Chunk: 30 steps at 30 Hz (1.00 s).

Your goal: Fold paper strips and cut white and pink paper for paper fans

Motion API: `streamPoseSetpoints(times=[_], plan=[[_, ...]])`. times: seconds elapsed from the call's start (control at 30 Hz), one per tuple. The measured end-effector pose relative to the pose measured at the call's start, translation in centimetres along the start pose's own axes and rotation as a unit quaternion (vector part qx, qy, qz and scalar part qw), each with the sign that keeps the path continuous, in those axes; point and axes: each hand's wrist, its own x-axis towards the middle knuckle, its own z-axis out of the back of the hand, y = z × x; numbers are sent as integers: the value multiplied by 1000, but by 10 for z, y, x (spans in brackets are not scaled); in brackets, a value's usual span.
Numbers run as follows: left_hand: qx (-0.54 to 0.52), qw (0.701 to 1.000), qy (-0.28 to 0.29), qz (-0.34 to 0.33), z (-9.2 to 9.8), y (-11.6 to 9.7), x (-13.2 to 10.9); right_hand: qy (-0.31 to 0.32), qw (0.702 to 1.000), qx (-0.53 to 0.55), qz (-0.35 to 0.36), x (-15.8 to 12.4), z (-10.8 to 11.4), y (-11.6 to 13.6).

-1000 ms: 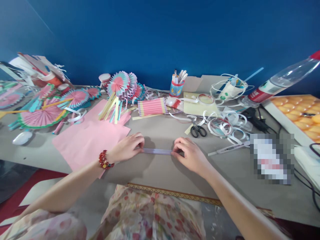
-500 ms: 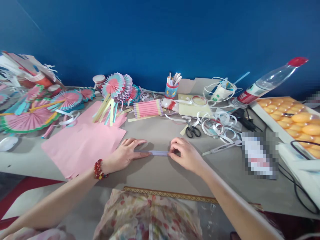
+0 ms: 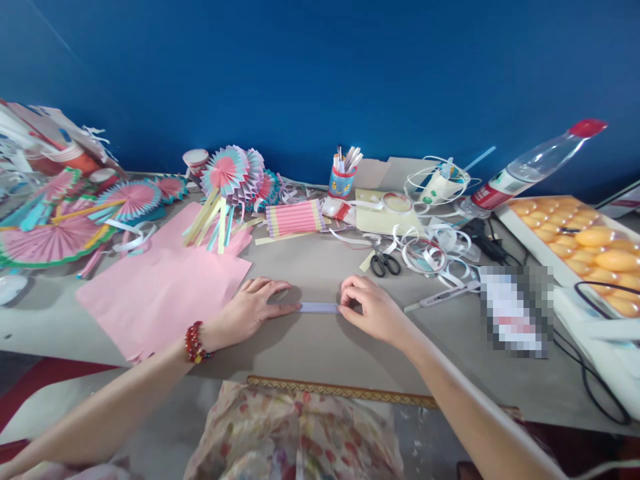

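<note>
Against the flat, open left hand [image 3: 253, 308], a paper strip [image 3: 319, 307] reaches the right hand [image 3: 374, 310] pinching it.

Red bead bracelet [image 3: 195, 342] on left wrist, floral garment [image 3: 295, 433], bare forearms

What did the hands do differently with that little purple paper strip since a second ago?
The left hand let go of its pinch and opened flat, fingers pressing over the left end of the thin pale purple paper strip, so less of it shows. The right hand kept pinching the right end. The big pink paper sheet and black scissors stayed put.
</note>
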Motion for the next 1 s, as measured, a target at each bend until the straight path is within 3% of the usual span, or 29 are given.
streamPoseSetpoints(times=[0.67, 1.0], plan=[[76, 997, 5, -30, -2, 5, -1, -9, 999, -32, -13, -5, 1, 6], [81, 996, 9, -30, 1, 0, -1, 70, 974, -184, 112, -10, -3, 16]])
